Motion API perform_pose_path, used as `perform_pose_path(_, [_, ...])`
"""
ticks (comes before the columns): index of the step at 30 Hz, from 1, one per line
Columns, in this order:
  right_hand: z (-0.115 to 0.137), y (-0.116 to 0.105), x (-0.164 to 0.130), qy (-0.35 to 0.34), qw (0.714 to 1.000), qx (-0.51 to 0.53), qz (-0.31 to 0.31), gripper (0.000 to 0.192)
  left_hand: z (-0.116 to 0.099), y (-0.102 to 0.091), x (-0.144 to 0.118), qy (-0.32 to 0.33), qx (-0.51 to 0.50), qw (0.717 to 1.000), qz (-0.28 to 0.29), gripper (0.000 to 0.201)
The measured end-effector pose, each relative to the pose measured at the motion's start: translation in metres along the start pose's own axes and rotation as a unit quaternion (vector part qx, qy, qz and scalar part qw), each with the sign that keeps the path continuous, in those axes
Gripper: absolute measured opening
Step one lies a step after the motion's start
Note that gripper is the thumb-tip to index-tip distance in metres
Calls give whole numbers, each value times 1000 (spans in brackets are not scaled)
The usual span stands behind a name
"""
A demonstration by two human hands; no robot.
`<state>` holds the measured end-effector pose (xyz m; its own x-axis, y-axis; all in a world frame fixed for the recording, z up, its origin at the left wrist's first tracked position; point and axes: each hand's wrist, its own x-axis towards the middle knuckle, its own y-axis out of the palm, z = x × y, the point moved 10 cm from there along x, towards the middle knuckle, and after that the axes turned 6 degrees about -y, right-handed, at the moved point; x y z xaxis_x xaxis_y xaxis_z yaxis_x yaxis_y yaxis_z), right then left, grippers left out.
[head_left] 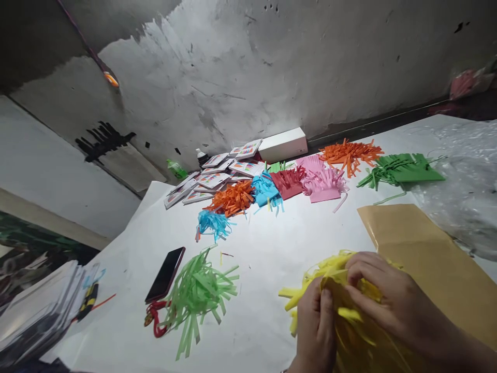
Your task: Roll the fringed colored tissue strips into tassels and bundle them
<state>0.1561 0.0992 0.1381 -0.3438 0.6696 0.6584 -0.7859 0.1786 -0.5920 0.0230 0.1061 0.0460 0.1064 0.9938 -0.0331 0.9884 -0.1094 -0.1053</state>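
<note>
My left hand (315,326) and my right hand (392,300) both pinch a bundle of yellow paper strips (310,290) at the near right of the white table (272,248). The strips fan out to the left of my fingers. The bundle lies partly over a brown paper envelope (419,243). A loose heap of light green strips (198,290) lies to the left of my hands.
A black phone (166,273) and red scissor handles (155,316) lie by the green heap. Orange (233,198), blue (212,223), red (289,181), pink (324,181) and dark green (399,170) fringed papers, paper packs (209,181) and a white box (282,144) line the far side. A paper stack (39,311) stands left; clear plastic (466,176) right.
</note>
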Motion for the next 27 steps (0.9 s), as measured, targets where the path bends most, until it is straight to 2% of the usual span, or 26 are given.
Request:
perform_pose_path(2, [18, -12, -2, -75, 990, -103, -64, 14, -13, -1, 0, 43, 53, 998, -3, 43])
perform_pose_path(3, [23, -12, -5, -93, 982, -143, -76, 18, -17, -1, -1, 57, 74, 996, -7, 41])
perform_pose_path(6, [27, 4, -9, -109, 973, -199, -38, 37, -23, 0, -4, 89, 135, 987, -3, 37])
perform_pose_path(8, [27, 14, -12, -116, 975, -192, -2, 34, -22, 2, -7, 113, 184, 976, 9, 32])
perform_pose_path(10, [14, 18, -14, -72, 987, -141, 32, 28, -22, -1, -9, 150, 233, 961, -5, 24])
perform_pose_path(12, [-4, 17, -14, 0, 994, -91, 53, 28, -30, -13, -14, 213, 284, 932, -72, 38])
perform_pose_path(14, [-14, 12, -13, 42, 995, -75, 49, 29, -47, -22, -24, 291, 334, 883, -154, 56])
perform_pose_path(15, [-15, 9, -12, 48, 995, -75, 43, 30, -57, -22, -29, 331, 358, 855, -174, 57])
perform_pose_path(16, [-15, 7, -10, 53, 995, -72, 43, 30, -66, -17, -34, 368, 384, 829, -172, 54])
perform_pose_path(18, [-14, 8, -9, 62, 995, -59, 47, 31, -80, -1, -40, 426, 428, 786, -130, 40])
perform_pose_path(20, [-14, 8, -9, 70, 995, -45, 49, 34, -90, 9, -43, 458, 445, 765, -83, 27])
perform_pose_path(22, [-24, 4, -11, 97, 994, -32, 45, 35, -98, 2, -45, 473, 417, 773, -69, 25])
perform_pose_path(24, [-45, -9, -15, 145, 989, -28, 16, 36, -103, -16, -42, 465, 365, 806, -46, 24])
perform_pose_path(27, [-84, -44, -24, 206, 976, -43, -60, 36, -103, -48, -29, 409, 252, 874, 79, 10])
